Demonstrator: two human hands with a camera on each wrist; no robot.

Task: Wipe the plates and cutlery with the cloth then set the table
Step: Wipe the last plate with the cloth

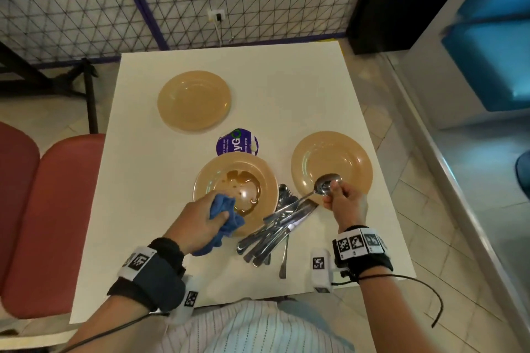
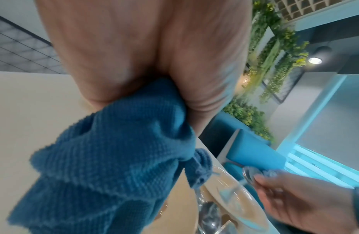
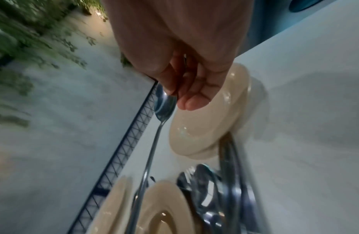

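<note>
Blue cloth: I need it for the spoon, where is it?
In the head view the blue knitted cloth is bunched in the left hand, over the near-left rim of the sauce-stained tan plate.

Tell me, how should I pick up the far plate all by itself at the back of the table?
Grip the far plate by its rim, coming from the near edge, thumb on top and fingers slid under. It lies flat on the table, and the wide, slightly raised rim is likely the only part a hand can pinch. Nothing sits close beside it, so the approach looks open.
</note>
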